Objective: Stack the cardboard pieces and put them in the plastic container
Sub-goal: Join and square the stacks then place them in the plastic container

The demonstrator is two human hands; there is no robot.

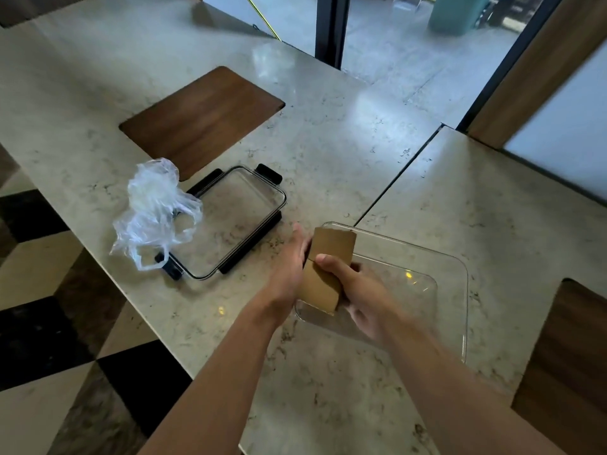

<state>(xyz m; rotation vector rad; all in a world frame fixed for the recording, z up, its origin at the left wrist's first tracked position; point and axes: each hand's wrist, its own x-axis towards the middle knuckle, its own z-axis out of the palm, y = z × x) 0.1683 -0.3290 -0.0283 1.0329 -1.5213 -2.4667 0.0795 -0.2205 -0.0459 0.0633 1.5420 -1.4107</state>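
A brown stack of cardboard pieces [325, 270] is held between both hands above the left end of the clear plastic container [460, 290], which stands on the marble counter. My left hand [290, 267] presses flat against the stack's left side. My right hand [358, 290] grips it from the right, thumb across the front face. The stack is tilted, its lower edge near the container's left rim. How many pieces it holds cannot be told.
The container's clear lid [230, 221] with black clips lies to the left, a crumpled clear plastic bag [154, 211] on its left end. Dark wooden inlays [203, 119] sit in the counter [328, 142] behind and at the right [565, 356]. The counter's edge drops to a chequered floor on the left.
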